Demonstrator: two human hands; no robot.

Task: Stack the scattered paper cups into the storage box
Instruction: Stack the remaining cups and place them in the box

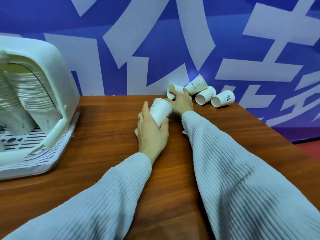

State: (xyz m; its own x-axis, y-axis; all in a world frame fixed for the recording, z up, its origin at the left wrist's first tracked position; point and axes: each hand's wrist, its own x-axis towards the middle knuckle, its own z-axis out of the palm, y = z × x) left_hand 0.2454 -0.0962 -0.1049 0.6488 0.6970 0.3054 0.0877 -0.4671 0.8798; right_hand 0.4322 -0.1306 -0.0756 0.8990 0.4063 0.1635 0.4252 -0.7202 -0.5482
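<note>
L hand [152,130] low over the tabletop, fingers and thumb curled round a cup. R hand [181,101] stretched fwd, fingertips pinching another. Both forearms in ribbed sleeves.

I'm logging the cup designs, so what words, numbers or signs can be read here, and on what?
"HELLO", under a smiley face: on the cup leaning against the wall.
"%": on the rightmost cup.
"HI", with smaller print below too blurred to read: on the cup held in the left hand.
Large white characters on the blue wall: cropped, not readable.
</note>
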